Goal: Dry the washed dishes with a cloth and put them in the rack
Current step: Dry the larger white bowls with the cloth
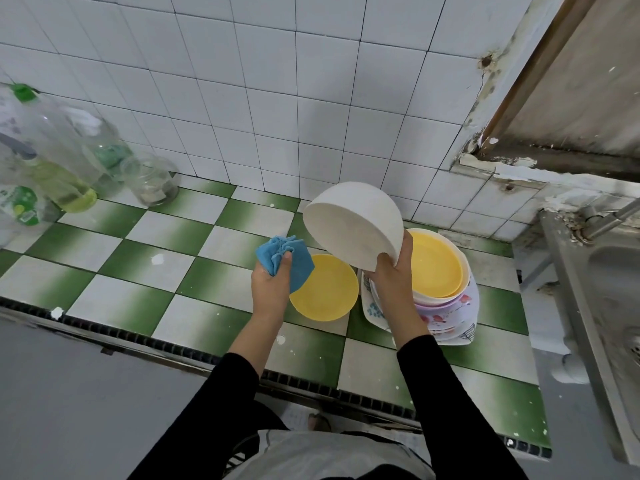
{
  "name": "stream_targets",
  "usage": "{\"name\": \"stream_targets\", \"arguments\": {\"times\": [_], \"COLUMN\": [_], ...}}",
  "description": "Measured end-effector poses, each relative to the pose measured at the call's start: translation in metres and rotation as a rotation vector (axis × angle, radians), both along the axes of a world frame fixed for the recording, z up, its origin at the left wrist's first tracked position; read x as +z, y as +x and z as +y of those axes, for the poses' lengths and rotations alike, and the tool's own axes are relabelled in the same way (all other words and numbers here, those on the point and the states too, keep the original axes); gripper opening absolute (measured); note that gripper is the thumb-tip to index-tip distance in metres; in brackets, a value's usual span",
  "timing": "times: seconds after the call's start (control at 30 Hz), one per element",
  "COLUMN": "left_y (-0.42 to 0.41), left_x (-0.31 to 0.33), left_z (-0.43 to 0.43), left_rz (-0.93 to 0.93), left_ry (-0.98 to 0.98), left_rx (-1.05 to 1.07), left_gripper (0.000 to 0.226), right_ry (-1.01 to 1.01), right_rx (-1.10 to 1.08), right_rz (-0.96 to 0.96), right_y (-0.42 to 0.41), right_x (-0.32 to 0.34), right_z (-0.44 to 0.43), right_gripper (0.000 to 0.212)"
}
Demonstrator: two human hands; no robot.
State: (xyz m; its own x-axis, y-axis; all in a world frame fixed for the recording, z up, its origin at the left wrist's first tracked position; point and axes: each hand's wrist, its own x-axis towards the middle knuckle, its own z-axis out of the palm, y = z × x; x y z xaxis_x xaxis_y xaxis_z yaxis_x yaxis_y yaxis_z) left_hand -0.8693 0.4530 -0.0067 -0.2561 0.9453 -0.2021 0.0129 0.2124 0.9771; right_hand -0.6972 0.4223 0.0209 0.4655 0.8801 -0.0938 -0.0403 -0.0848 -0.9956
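Note:
My right hand (393, 275) grips a white bowl (353, 225) by its rim and holds it tilted above the counter, its mouth turned down and to the left. My left hand (272, 284) clutches a bunched blue cloth (284, 259) just left of the bowl, apart from it. A yellow bowl (325, 289) sits upright on the green and white tiled counter (166, 244) under the cloth. To the right stands a stack of dishes (450, 306) with a yellow bowl (434, 261) on top and flowered plates beneath. No rack is in view.
Clear plastic bottles (52, 161) and a glass jar (152, 178) stand at the counter's back left. A steel sink (602, 271) with a tap lies at the right edge. White wall tiles rise behind the counter, whose front edge runs just before my body.

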Motion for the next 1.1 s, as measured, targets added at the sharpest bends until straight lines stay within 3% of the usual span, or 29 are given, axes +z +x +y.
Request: {"name": "stream_targets", "arguments": {"times": [0.13, 0.27, 0.4, 0.43, 0.53, 0.6, 0.67, 0.77, 0.83, 0.87, 0.93, 1.0, 1.1], "left_y": [0.000, 0.003, 0.011, 0.014, 0.024, 0.032, 0.040, 0.054, 0.065, 0.071, 0.080, 0.085, 0.083], "left_x": [-0.001, 0.002, 0.020, 0.025, 0.042, 0.051, 0.053, 0.047, 0.043, 0.041, 0.037, 0.035, 0.042], "left_z": [-0.002, -0.006, -0.014, -0.015, -0.016, -0.014, -0.006, 0.012, 0.018, 0.019, 0.016, 0.009, -0.002], "left_rz": [-0.014, 0.003, -0.023, -0.036, -0.022, 0.087, 0.320, 0.653, 0.753, 0.794, 0.807, 0.632, 0.426], "left_ry": [0.005, 0.046, 0.156, 0.195, 0.336, 0.489, 0.607, 0.513, 0.323, 0.231, 0.105, 0.021, -0.015], "left_rx": [0.001, 0.030, 0.134, 0.154, 0.145, 0.055, -0.124, -0.411, -0.581, -0.670, -0.833, -0.950, -1.101], "left_gripper": [0.023, 0.020, 0.027, 0.025, 0.021, 0.019, 0.022, 0.034, 0.041, 0.046, 0.062, 0.071, 0.046], "right_ry": [-0.039, -0.110, -0.208, -0.247, -0.349, -0.375, -0.333, -0.194, -0.079, -0.056, -0.067, -0.086, -0.116], "right_rx": [-0.012, -0.026, -0.011, 0.007, 0.113, 0.153, 0.161, 0.134, 0.115, 0.097, 0.015, -0.026, -0.113], "right_rz": [0.113, 0.349, 0.540, 0.583, 0.609, 0.565, 0.576, 0.635, 0.637, 0.615, 0.554, 0.481, 0.438], "right_y": [0.003, 0.006, 0.013, 0.016, 0.021, 0.018, 0.017, 0.013, 0.010, 0.008, 0.006, 0.005, 0.009], "right_x": [-0.004, -0.007, -0.006, -0.008, -0.014, -0.018, -0.021, -0.015, -0.008, -0.005, 0.001, 0.003, -0.003], "right_z": [0.000, 0.006, 0.004, 0.003, 0.000, 0.000, 0.000, -0.001, -0.002, -0.003, -0.003, -0.002, 0.000], "right_gripper": [0.068, 0.071, 0.044, 0.046, 0.094, 0.125, 0.137, 0.117, 0.095, 0.093, 0.098, 0.086, 0.075]}}
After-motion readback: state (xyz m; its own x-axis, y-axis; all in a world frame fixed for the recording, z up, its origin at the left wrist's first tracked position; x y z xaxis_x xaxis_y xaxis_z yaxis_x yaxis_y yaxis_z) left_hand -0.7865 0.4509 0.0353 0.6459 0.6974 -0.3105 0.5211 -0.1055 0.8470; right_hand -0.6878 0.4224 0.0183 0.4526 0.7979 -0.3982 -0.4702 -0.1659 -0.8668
